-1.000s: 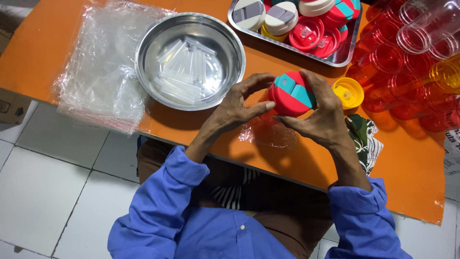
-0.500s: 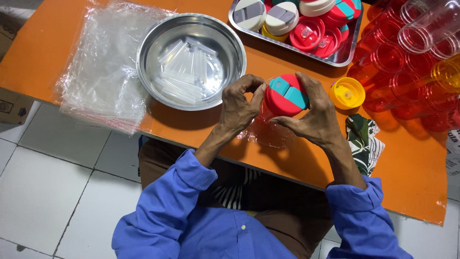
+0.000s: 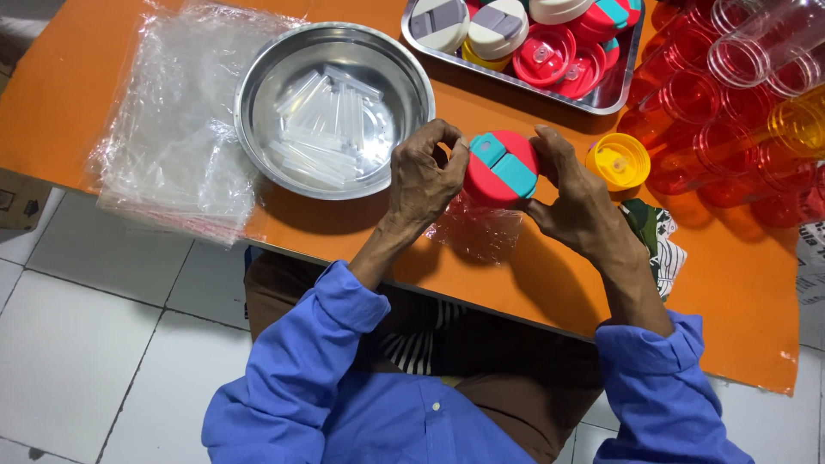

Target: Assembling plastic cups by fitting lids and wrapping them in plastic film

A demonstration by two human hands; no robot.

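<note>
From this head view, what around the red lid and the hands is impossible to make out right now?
- Clear tumbler under the red lid: the lid and both hands hide its rim.
- Left hand, right hand: palms face away.
- Steel tray: cut off by the top edge.
- Clear strips in the steel bowl: too small to identify.

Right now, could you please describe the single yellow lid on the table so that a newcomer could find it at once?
Start at the orange table and find the rectangular steel tray of lids at its far edge. Just in front of the tray, beside the person's right hand, lies the round yellow plastic lid. It alone sits loose on the tabletop, underside up, while the red-and-teal lid is held between both hands.
</note>
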